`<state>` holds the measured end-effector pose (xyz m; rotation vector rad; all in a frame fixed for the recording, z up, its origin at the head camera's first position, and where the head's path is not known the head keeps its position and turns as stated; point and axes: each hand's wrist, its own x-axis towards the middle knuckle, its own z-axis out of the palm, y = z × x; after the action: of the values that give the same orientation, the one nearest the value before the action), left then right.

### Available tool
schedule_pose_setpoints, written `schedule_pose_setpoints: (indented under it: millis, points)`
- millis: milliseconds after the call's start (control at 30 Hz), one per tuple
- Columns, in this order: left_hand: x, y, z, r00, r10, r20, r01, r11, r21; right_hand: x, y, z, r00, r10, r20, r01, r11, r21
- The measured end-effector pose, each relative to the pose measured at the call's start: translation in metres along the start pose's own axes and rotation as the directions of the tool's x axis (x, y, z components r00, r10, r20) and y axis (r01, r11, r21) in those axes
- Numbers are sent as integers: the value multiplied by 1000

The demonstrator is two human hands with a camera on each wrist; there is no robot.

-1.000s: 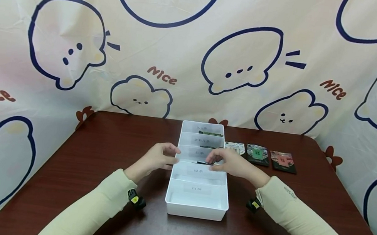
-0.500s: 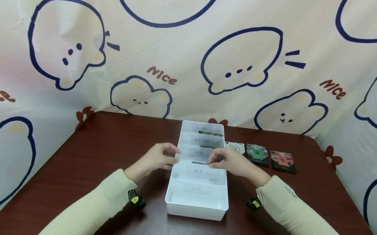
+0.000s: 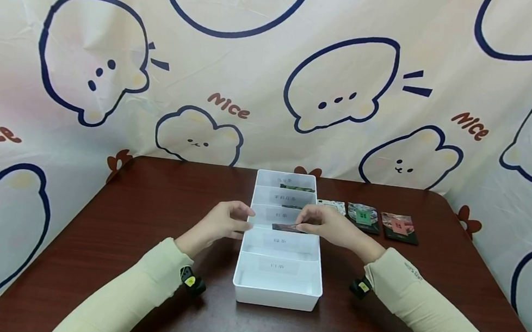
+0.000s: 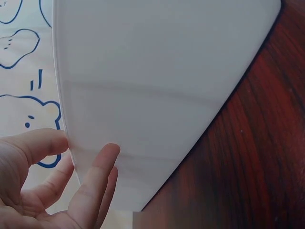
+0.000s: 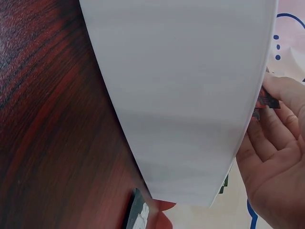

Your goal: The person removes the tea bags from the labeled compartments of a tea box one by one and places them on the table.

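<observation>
bench [image 3: 163, 203]: under box | wht 5-slot box [image 3: 275, 298]: lengthwise | L hand [image 3: 226, 222]: relaxed, fingertips by box L rim | R hand [image 3: 325, 225]: pinching R end of dk packet [image 3: 283, 227] | packet: at mid slot [image 3: 262, 215], depth unclear; rec: keep square to slot, L steadies box

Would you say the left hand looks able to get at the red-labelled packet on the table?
Probably not easily: the white box and the right hand lie between the left hand and the red-labelled packet, though nothing covers that packet.
</observation>
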<state>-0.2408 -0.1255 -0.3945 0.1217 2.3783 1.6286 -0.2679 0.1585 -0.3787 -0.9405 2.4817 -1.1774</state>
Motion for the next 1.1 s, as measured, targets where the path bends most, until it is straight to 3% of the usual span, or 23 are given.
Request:
schedule_pose_setpoints:
  millis: [500,933,1100]
  points:
    - [-3,1,-1,1000,11,10,-11,1000,-9,-3,3,-2,999,6,-45,1,987,162]
    - [0,-2,-1,1000,10,-1,-10,1000,-4,-5,-3,-5,999,12,-43,-3,979,203]
    - [0,-2,-1,1000,9,1,-9,1000,-4,-7,-4,-8,997,0,-83,17,980,199]
